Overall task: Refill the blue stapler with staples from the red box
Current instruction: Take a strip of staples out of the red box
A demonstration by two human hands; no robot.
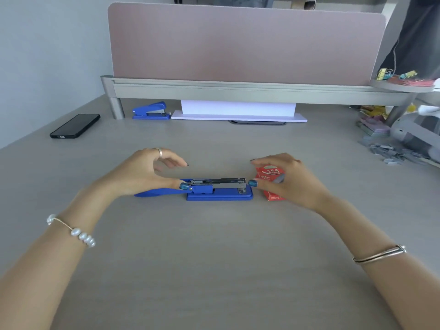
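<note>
- I see the blue stapler (pixel 215 189) lying near the middle of the grey desk (pixel 214 258), between the two hands, its long side running left to right.
- It is swung fully open: the blue top cover lies flat on the desk toward the left, partly under the left hand, while the flat blue base sits to the right.
- On the base rests the silver metal magazine, a long shiny channel, with a blue hinge block at its left end.
- My left hand (pixel 145 172) arches over the opened cover; its thumb tip, with a blue-painted nail, touches the hinge end of the magazine, and the other fingers are curled loosely above, gripping nothing. It wears a ring, and a pearl bracelet (pixel 76 232) sits on that wrist.
- My right hand (pixel 283 179) is at the other end, its thumb tip at the front end of the magazine. Its fingers hang over the red box (pixel 271 184), but I cannot tell whether they actually grip it.
- The red box stands just beside the stapler's right end, partly hidden behind the right hand; white lettering shows on its top face. A metal bangle (pixel 381 254) circles the right wrist.
- Farther back, a second blue stapler (pixel 151 111), closed, sits at the foot of the pink divider (pixel 245 44).
- A black phone (pixel 75 126) lies at the far left.
- Loose staple strips (pixel 390 152) are scattered at the far right edge.
</note>
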